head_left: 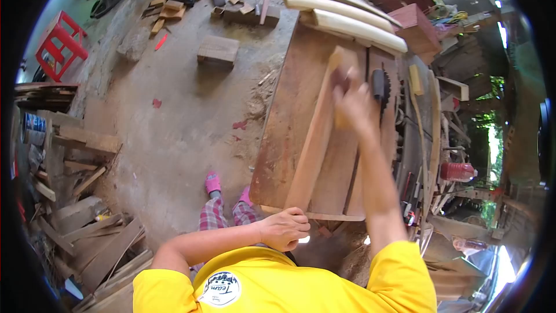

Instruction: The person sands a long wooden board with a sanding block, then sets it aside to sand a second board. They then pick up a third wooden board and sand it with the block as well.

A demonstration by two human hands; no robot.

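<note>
My right hand (354,104), blurred by motion, is over the wooden saw table (278,139), closed around a wood block (343,75) with a dark reddish-brown part. A long wooden strip (313,145) lies lengthwise on the table, just left of that hand. Close to its right side stands a dark toothed saw blade (388,90) with a black piece (378,84) beside it. At the table's near edge my left hand (285,229) is closed, fingers curled; what is inside them, if anything, is hidden.
Pale curved wood lengths (359,29) lie across the table's far end. A large wood block (218,51) sits on the concrete floor. Scrap boards (104,237) pile up at left, near a red stool (61,46). At right is a bottle of red liquid (457,172).
</note>
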